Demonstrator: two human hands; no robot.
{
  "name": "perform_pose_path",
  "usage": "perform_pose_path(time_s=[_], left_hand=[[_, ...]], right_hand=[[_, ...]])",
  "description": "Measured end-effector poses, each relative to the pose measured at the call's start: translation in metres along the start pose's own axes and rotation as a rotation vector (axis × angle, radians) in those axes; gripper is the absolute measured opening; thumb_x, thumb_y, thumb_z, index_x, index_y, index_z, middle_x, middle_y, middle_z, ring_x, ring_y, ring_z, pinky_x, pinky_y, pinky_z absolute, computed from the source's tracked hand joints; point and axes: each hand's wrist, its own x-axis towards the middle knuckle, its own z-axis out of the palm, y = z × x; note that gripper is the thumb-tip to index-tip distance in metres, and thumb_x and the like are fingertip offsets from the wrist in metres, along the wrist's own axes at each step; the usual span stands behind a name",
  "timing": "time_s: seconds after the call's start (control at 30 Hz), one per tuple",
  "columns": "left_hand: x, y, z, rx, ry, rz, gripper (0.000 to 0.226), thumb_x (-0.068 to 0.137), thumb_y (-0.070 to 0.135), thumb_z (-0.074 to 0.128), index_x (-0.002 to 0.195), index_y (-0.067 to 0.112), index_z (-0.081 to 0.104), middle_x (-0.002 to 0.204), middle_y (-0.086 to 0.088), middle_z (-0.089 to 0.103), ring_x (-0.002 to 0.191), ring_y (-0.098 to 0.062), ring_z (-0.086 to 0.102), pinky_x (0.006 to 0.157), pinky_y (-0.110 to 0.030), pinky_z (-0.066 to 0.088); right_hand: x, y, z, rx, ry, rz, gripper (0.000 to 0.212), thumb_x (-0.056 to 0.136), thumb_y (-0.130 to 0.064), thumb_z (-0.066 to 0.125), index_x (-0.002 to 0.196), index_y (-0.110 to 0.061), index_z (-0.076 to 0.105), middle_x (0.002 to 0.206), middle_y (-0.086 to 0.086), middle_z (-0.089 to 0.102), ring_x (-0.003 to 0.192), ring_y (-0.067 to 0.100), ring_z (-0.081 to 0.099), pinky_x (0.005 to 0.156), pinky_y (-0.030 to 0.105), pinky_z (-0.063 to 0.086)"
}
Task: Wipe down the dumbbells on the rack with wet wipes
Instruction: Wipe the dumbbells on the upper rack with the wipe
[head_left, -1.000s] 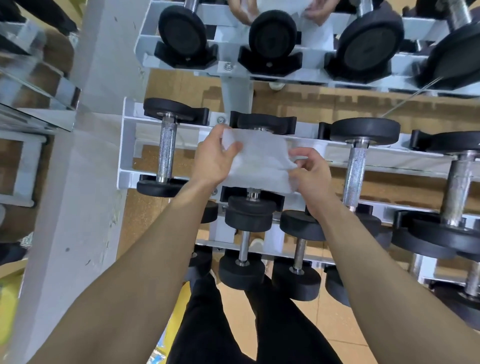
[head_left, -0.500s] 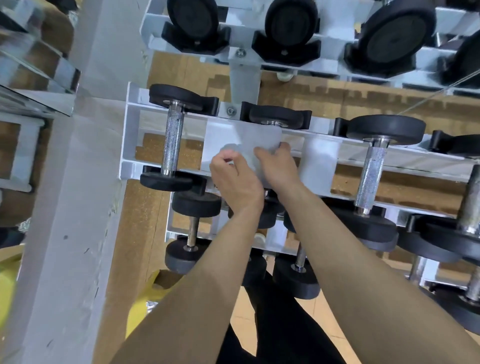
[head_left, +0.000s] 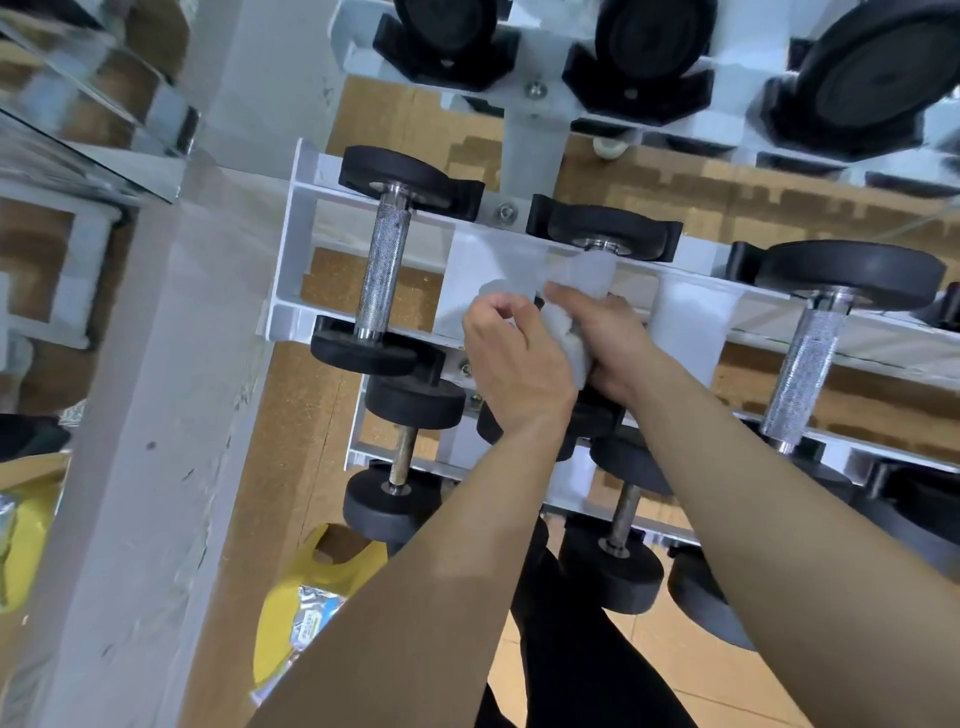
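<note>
Wet wipe (head_left: 574, 338), white and bunched, sits between both hands, wrapped over the handle of the middle dumbbell (head_left: 602, 231). The left hand (head_left: 511, 364) has its fingers curled down round the left side, and a fold of cloth shows past its knuckles. The right hand (head_left: 613, 348) grips the wet wipe from the other side, thumb laid along the top. The two hands lie close together with the cloth squeezed between them. The handle itself is hidden under cloth and fingers.

Just beyond the fingertips, this dumbbell's far black head rests in a black cradle on the white rack (head_left: 291, 249). Its near head is mostly covered by the wrists.

Left of the left hand, on the same tier, the left neighbour dumbbell (head_left: 384, 270) lies with its knurled steel handle bare. Right of the right hand lies the right neighbour dumbbell (head_left: 805, 374), handle also bare.

Under the forearms, nearer the person, a lower tier holds the lower dumbbells (head_left: 400, 457). Beyond the hands, the round black ends of the upper dumbbells (head_left: 447, 31) face the camera.

Black trousers (head_left: 571, 654) show between the forearms. Below the left forearm a yellow bag (head_left: 291, 603) sits on the floor with a shiny printed packet inside. Far to the left of the hands stands a mirror (head_left: 78, 88).
</note>
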Motion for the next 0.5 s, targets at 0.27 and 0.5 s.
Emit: perform_pose_path(time_s=[0.27,0.5], left_hand=[[-0.001,0.000,0.001,0.026,0.011,-0.025,0.022,0.103,0.037,0.037,0.096,0.020,0.049,0.101,0.003,0.052,0.094,-0.019,0.049,0.089,-0.040,0.043],[0.000,0.000,0.001,0.072,-0.016,-0.023,0.021,0.107,0.032,0.037,0.098,0.016,0.048,0.102,0.003,0.050,0.090,-0.013,0.041,0.087,-0.029,0.035]], right_hand=[[-0.004,-0.002,0.004,-0.149,0.102,0.052,0.036,0.074,-0.026,0.088,0.100,-0.006,0.073,0.090,0.007,0.078,0.084,0.021,0.076,0.076,0.038,0.063],[-0.001,-0.020,0.000,0.306,-0.189,0.146,0.043,0.104,-0.021,0.050,0.075,-0.009,0.079,0.073,0.007,0.075,0.066,0.016,0.073,0.060,0.026,0.059]])
